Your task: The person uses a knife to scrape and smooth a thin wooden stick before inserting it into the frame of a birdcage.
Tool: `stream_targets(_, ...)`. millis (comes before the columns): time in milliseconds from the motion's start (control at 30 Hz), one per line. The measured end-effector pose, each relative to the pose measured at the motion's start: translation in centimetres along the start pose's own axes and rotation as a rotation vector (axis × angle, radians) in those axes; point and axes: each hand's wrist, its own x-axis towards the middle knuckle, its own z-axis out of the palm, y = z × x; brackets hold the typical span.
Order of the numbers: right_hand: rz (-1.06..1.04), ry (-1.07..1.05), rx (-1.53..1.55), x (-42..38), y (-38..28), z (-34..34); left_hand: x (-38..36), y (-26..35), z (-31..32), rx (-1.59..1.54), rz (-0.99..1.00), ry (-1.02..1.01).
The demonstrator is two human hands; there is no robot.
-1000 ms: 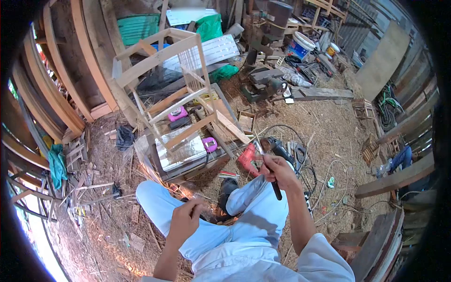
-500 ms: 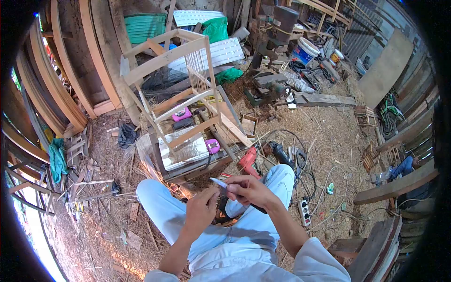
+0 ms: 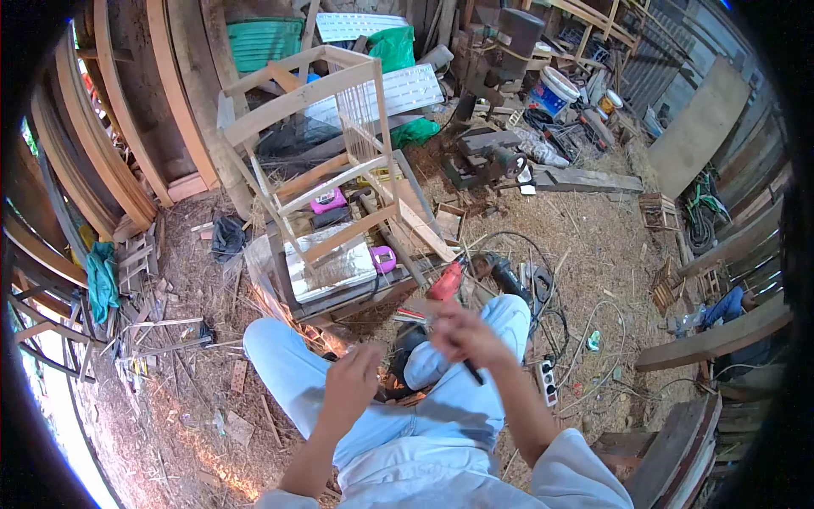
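My right hand (image 3: 466, 335) is raised over my right thigh, smeared by motion. It grips a knife, whose dark handle (image 3: 473, 371) sticks out below the palm; the blade is too blurred to make out here. My left hand (image 3: 352, 380) hovers above my lap, to the left of the right one and apart from it. Its fingers are curled together, and whatever they pinch is hidden or too small to name. Beyond my knees a wooden frame with thin spindles (image 3: 309, 102) stands on a low wooden bench (image 3: 339, 310).
A red power drill (image 3: 447, 282) and a dark power tool (image 3: 506, 278) lie by my right knee. Purple tape measures (image 3: 384, 260) rest on the bench. A power strip (image 3: 549, 383) with cables is at right. Shavings cover the floor; curved wooden pieces (image 3: 174, 93) lean at left.
My hands have drawn apart. The right one has moved up and right with the knife, while the left has shifted slightly down and left.
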Motion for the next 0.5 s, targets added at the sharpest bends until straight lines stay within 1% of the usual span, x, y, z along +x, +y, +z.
stream_targets(33,-0.080,-0.162,0.087,0.8,1.0,1.2,0.4,0.6,0.8,-0.007,0.117,0.033)
stream_targets(67,-0.138,-0.119,0.148,1.4,1.7,2.8,0.7,0.9,1.2,-0.016,0.119,0.034)
stream_targets(133,-0.017,-0.056,0.047,1.6,1.1,2.7,0.8,1.5,1.3,0.000,0.067,0.026)
stream_targets(167,-0.017,-0.056,0.057,1.4,0.5,2.5,0.8,1.6,0.9,0.005,0.066,0.019)
stream_targets(233,0.068,-0.154,-0.064,0.6,-0.7,1.9,0.8,1.6,0.2,0.023,0.175,-0.001)
stream_targets(267,0.068,-0.155,-0.061,0.7,-0.5,2.2,0.7,1.3,0.3,0.025,0.175,-0.003)
stream_targets(333,0.014,-0.067,-0.051,0.8,-0.1,2.9,0.6,0.8,0.9,-0.025,0.133,0.037)
stream_targets(367,-0.021,-0.080,-0.069,0.8,0.0,2.7,0.6,0.9,1.0,-0.030,0.133,0.036)
stream_targets(433,0.007,-0.087,-0.100,0.5,-0.3,1.9,0.6,1.2,0.8,-0.042,0.162,0.018)
stream_targets(467,0.037,-0.099,-0.129,0.5,-0.5,1.6,0.4,1.1,0.7,-0.041,0.151,0.018)
stream_targets(500,0.079,-0.065,-0.165,0.1,-1.4,2.0,0.3,1.0,0.6,-0.053,0.130,0.000)
